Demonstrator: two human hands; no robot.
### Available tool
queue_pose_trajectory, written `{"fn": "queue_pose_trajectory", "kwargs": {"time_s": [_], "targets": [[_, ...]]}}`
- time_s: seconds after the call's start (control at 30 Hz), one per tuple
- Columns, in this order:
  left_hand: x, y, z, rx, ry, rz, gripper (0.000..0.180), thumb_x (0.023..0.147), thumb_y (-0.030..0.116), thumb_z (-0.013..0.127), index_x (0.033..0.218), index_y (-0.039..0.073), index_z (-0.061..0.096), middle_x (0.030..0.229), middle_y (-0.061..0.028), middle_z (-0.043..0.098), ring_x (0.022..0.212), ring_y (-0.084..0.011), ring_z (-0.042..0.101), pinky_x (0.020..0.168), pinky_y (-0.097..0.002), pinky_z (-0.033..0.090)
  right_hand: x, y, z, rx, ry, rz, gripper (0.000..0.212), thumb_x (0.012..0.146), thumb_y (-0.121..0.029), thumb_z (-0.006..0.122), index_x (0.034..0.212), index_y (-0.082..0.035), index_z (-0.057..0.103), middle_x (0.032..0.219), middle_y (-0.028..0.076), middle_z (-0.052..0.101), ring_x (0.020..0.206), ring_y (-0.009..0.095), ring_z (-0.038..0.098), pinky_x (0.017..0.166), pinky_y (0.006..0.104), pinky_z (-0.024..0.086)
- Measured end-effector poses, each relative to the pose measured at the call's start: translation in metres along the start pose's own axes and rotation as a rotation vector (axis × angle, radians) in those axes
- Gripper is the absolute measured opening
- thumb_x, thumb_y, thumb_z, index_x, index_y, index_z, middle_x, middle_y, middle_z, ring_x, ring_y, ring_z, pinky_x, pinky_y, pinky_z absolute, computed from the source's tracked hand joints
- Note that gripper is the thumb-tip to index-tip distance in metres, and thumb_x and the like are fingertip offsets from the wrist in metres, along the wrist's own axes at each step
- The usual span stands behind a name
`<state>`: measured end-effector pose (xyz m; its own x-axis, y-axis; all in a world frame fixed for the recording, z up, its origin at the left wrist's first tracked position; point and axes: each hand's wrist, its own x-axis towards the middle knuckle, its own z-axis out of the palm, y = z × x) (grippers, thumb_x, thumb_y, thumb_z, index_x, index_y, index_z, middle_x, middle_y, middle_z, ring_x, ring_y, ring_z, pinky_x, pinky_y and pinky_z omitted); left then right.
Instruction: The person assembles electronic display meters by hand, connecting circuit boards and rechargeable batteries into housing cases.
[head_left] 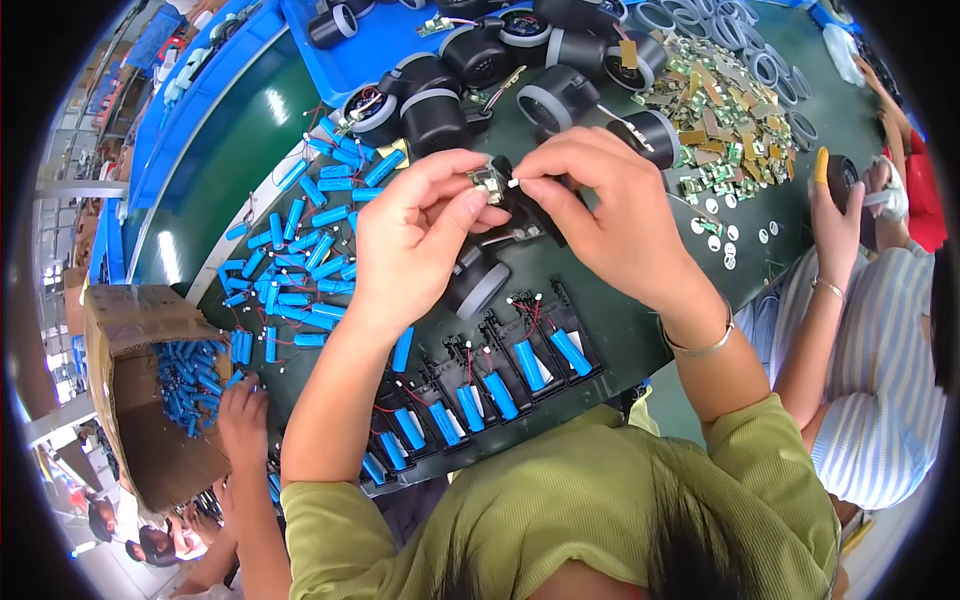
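Between the thumb and fingers of my left hand (pixel 425 220) is a small circuit board (pixel 488 184), held up over the bench. My right hand (pixel 605 195) pinches a tiny white connector (pixel 514 183) close beside the board. Whether the two touch, I cannot tell. Below my hands lies a black round housing (pixel 477 284) with a grey ring. Nearer me stands a row of black plastic shells (pixel 470 425), several with a blue cylindrical battery (pixel 500 396) and thin red wires in them. The black part behind my fingertips is partly hidden.
Loose blue batteries (pixel 315 255) cover the bench's left side; more fill a cardboard box (pixel 150 400), with another person's hand (pixel 243 420) beside it. Black housings (pixel 435 120), a blue tray (pixel 325 70), a circuit-board heap (pixel 720 120) and grey rings (pixel 765 68) lie beyond. A co-worker's hand (pixel 838 225) is at right.
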<state>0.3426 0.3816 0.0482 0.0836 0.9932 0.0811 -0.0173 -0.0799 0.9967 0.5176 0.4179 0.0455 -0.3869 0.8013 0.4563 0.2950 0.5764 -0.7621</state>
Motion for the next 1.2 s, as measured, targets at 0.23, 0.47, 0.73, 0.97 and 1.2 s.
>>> {"fn": "queue_pose_trajectory", "kwargs": {"time_s": [0.23, 0.47, 0.73, 0.97, 1.2], "targets": [[-0.007, 0.000, 0.001, 0.046, 0.026, 0.004, 0.023, 0.083, -0.004, 0.053, 0.105, -0.004, 0.054, 0.091, -0.0116, 0.062, 0.080, -0.0165, 0.063, 0.069, -0.0249, 0.053, -0.001, 0.002, 0.013, -0.113, 0.056, -0.092, 0.005, 0.073, -0.005, 0.061, 0.077, -0.008, 0.059, 0.071, 0.004, 0.056, 0.067, 0.024, 0.051, 0.060, 0.0319, 0.042], [-0.010, -0.004, 0.006, 0.102, 0.056, 0.071, 0.021, 0.082, -0.004, 0.055, 0.103, -0.003, 0.057, 0.088, -0.0098, 0.063, 0.076, -0.0156, 0.064, 0.066, -0.0244, 0.053, -0.004, -0.002, 0.013, -0.248, 0.107, -0.197, 0.008, 0.069, -0.004, 0.062, 0.074, -0.008, 0.057, 0.070, 0.003, 0.054, 0.064, 0.022, 0.049, 0.058, 0.0326, 0.039], [-0.012, -0.011, 0.013, 0.620, 0.185, 0.398, 0.019, 0.075, -0.003, 0.062, 0.094, -0.001, 0.062, 0.079, -0.0128, 0.065, 0.068, -0.0173, 0.065, 0.058, -0.0239, 0.051, -0.018, -0.013, 0.025, -0.168, 0.203, -0.062, 0.012, 0.069, 0.002, 0.061, 0.079, -0.004, 0.059, 0.074, 0.007, 0.056, 0.067, 0.024, 0.051, 0.060, 0.0315, 0.041], [-0.010, -0.013, 0.016, 0.743, 0.229, 0.586, 0.018, 0.072, -0.004, 0.064, 0.090, -0.001, 0.062, 0.078, -0.0138, 0.064, 0.065, -0.0215, 0.064, 0.057, -0.0260, 0.051, -0.026, -0.023, 0.032, -0.031, 0.236, 0.082, 0.015, 0.071, 0.006, 0.059, 0.085, 0.000, 0.060, 0.075, 0.008, 0.057, 0.066, 0.019, 0.051, 0.058, 0.0269, 0.042], [-0.009, -0.015, 0.015, 0.561, 0.178, 0.441, 0.020, 0.074, -0.004, 0.062, 0.095, -0.001, 0.061, 0.080, -0.0135, 0.063, 0.068, -0.0199, 0.065, 0.059, -0.0254, 0.051, -0.016, -0.012, 0.019, -0.038, 0.109, 0.055, 0.012, 0.071, 0.004, 0.062, 0.082, 0.000, 0.061, 0.075, 0.008, 0.058, 0.065, 0.017, 0.051, 0.058, 0.0253, 0.042]]}}
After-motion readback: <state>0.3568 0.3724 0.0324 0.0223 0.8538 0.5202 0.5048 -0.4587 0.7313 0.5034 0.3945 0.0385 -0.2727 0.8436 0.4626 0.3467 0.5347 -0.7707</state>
